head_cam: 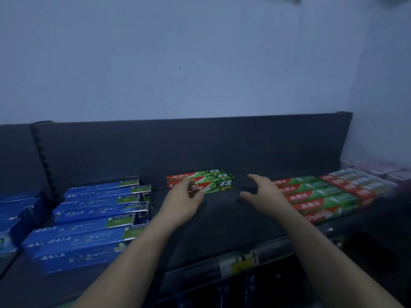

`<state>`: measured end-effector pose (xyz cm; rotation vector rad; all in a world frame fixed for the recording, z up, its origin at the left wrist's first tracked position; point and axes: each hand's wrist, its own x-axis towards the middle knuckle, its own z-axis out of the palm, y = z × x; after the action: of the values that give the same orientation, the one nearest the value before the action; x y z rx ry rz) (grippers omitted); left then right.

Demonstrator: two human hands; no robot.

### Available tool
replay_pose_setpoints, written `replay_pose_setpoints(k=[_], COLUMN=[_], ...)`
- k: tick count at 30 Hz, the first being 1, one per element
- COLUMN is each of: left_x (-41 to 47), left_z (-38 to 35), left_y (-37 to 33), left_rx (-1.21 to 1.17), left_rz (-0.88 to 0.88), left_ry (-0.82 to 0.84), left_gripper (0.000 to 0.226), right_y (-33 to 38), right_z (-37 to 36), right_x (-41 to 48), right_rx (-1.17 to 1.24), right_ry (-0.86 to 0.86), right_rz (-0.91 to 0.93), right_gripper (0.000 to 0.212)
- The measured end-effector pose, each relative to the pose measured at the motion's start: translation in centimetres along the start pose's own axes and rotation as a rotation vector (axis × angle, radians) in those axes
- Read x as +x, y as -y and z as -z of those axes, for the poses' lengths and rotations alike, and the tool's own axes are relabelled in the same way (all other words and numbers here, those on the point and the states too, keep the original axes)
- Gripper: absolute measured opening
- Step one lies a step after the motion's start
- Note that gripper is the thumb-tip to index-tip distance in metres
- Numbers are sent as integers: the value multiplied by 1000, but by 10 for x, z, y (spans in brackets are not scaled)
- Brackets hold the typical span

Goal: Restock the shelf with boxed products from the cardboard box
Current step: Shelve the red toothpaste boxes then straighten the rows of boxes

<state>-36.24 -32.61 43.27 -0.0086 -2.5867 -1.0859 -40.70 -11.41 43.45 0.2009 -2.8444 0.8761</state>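
Note:
A small stack of red-and-green boxed toothpaste lies at the back middle of the dark shelf. My left hand is at the stack's left end, thumb above and fingers loosely curled in front of the lowest box; I see no firm grip. My right hand hovers just right of the stack with thumb and fingers spread, holding nothing and apart from the boxes. The cardboard box is out of view.
Rows of blue boxes fill the shelf's left side. Red-and-green boxes lie in rows on the right, with paler boxes behind them. A dark back panel rises behind. A price label sits on the front rail.

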Motion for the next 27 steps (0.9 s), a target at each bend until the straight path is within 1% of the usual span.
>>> replay_pose_setpoints(k=[4,7,9,12,16,20,24,27], left_x=[-42,-82,-110,-160,-226,-294,-363,-418], left_z=[-4,-9,-18,-40,-82,-125,-173,-211], left_y=[-7,-12,-16,-25,-41,-57,-71,-82], left_rx=[45,-6,-53,-119,-145,-149,-126,-79], left_rz=[-175,-253,-307,-357,-387,-425,-411,-380], left_ry=[101,196,249,366,587,792,980,1106], left_gripper=[45,50,47,40,42,41,39,38], right_y=[-5,-12,-22,-41,-67,-100,-134,-159], right_z=[8,5,1,0,7,13,8,5], right_x=[-73,-140,-188,-266,-373,-468,-566,-636], right_rx=[-46,-34,-51,-114,-135,-105,-44,9], right_ry=[-96,-183,-212,-197,-158,-196,-203,-204], right_rz=[-40,-85,-141,-287,-534,-754,-972,-1105], right_gripper=[66,65,65,65,62,61,58,51])
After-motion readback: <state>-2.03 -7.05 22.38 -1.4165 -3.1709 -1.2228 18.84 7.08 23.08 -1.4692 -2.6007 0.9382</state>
